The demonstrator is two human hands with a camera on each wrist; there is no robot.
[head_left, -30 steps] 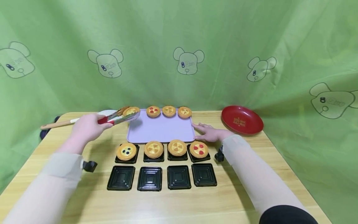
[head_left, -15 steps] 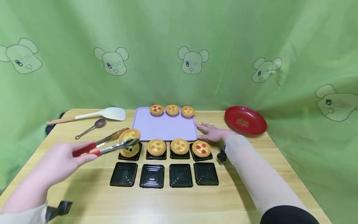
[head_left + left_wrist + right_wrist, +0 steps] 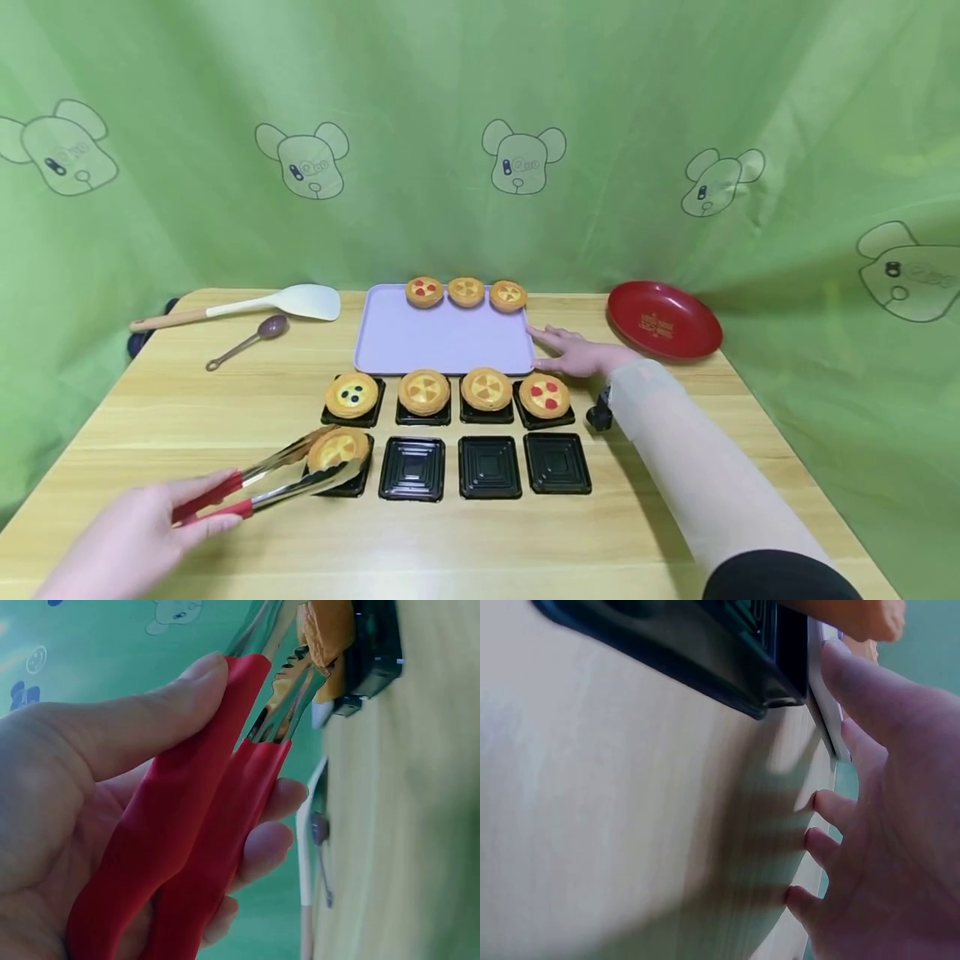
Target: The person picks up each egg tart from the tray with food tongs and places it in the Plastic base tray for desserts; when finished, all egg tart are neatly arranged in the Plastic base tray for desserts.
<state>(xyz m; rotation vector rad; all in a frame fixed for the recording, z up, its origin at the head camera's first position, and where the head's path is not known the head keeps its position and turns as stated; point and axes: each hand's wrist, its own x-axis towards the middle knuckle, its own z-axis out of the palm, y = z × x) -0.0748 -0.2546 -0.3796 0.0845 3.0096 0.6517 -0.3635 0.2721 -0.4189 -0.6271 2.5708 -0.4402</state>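
My left hand (image 3: 142,525) grips the red handles of metal tongs (image 3: 202,802), thumb on one arm and fingers round the other. Between the tongs' tips sits an egg tart (image 3: 337,450) with a wedge-patterned top, over the front-left black square tray (image 3: 357,479). My right hand (image 3: 576,353) has its fingers spread, fingertips at the right edge of the lilac tray (image 3: 442,342). Three tarts stand along that tray's back edge, one being a red-dotted tart (image 3: 424,292). In the right wrist view the thumb lies against the tray's edge.
Behind the front row, several black trays hold tarts, including a blueberry tart (image 3: 352,395) and a red-topped tart (image 3: 544,396). More black trays, such as one black tray (image 3: 412,469), lie in front. A white spatula (image 3: 307,302), brown spoon (image 3: 272,327) and red plate (image 3: 663,321) lie farther back.
The tongs have carried the tart from the lilac tray's back-left corner toward me, past the blueberry tart, to the front-left black tray. The right hand has stayed at the tray's edge.
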